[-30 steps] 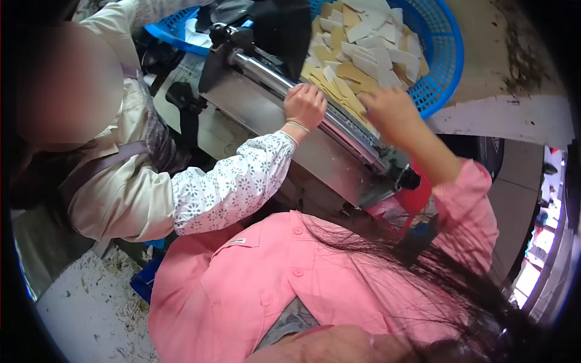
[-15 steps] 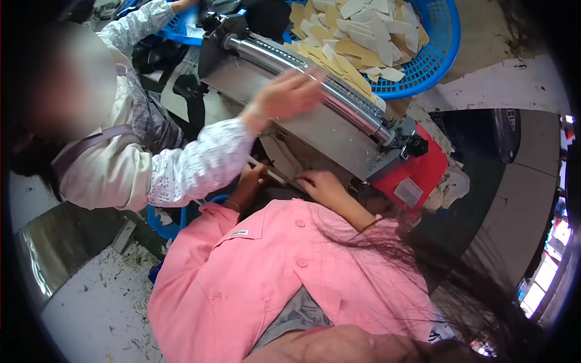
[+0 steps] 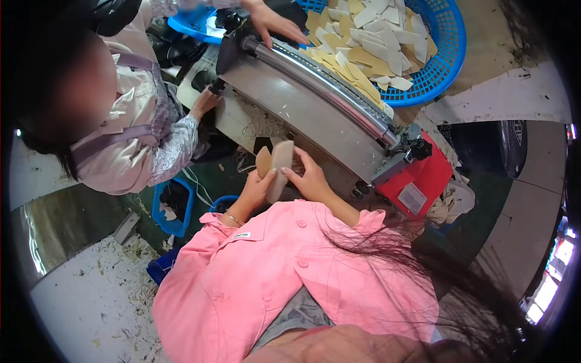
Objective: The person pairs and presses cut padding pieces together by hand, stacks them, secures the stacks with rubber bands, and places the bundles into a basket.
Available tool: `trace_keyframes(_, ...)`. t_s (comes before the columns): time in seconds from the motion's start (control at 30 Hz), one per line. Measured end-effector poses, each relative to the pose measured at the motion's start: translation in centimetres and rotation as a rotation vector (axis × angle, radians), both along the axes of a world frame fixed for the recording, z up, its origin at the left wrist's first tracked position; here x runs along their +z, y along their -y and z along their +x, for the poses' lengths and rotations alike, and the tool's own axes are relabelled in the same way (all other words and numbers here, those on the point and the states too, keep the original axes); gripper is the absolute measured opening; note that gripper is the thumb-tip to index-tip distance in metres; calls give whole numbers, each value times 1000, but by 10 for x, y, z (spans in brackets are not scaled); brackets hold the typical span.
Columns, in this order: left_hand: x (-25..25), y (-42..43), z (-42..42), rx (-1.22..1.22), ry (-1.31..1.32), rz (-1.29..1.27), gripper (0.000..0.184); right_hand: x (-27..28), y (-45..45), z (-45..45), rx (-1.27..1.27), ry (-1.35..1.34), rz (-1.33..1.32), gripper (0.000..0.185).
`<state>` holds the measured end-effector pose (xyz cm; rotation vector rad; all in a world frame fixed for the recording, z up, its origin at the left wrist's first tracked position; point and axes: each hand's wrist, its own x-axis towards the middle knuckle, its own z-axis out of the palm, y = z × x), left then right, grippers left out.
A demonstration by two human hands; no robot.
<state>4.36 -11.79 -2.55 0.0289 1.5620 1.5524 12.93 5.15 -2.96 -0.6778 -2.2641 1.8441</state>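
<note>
In front of my chest, a pale, flat cut piece [image 3: 280, 163] is held upright between my two hands. My left hand [image 3: 257, 189] is closed, its thumb at the pale piece's lower left edge. A tan flat piece [image 3: 263, 161] with a pointed top also sticks up from the left hand. My right hand [image 3: 311, 180] pinches the pale piece from the other side, with the thumb on its face. Just beyond my hands is a roller machine [image 3: 302, 109] with a metal plate and a shiny roller [image 3: 327, 91].
A blue basket [image 3: 451, 66] heaped with white and tan pieces stands behind the machine. A co-worker's hand [image 3: 275, 24] reaches over the roller's far end; their other hand [image 3: 206, 103] is by a black knob. A red box [image 3: 423, 181] sits at right, a small blue bin [image 3: 172, 209] at left.
My hands have risen, and the pale and tan pieces now show plainly between them. The co-worker's hand has left the middle of the machine, and their arm no longer crosses before me.
</note>
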Motion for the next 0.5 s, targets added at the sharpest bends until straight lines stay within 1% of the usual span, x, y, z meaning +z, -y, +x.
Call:
trace_keyframes(0.03, 4, -3, 3, 26, 46, 71, 29, 11, -2, -5, -21, -16, 9, 37)
trace_keyframes(0.1, 18, -11, 6, 83, 118, 163, 31, 33, -17, -10, 75, 24, -50, 42)
trace_keyframes(0.2, 47, -24, 4, 152, 181, 226, 37, 27, -16, -13, 20, -57, -350, 42)
trace_keyframes(0.3, 63, -28, 0, 137, 246, 258, 42, 38, -25, -14, 41, -28, -163, 38)
trace_keyframes(0.37, 67, -30, -3, 111, 299, 272, 43, 50, -33, -8, -70, 32, -231, 33)
trace_keyframes(0.4, 62, -27, -7, 100, 350, 316, 44, 60, -37, -4, -126, 63, -265, 31)
trace_keyframes(0.43, 53, -24, -13, 86, 400, 361, 45, 71, -42, 0, -199, -96, -369, 26)
trace_keyframes(0.47, 45, -24, -17, 67, 453, 407, 45, 83, -51, 3, -199, -92, -361, 26)
trace_keyframes(0.5, 60, -32, -14, 36, 399, 337, 48, 98, -59, 9, -205, -86, -354, 26)
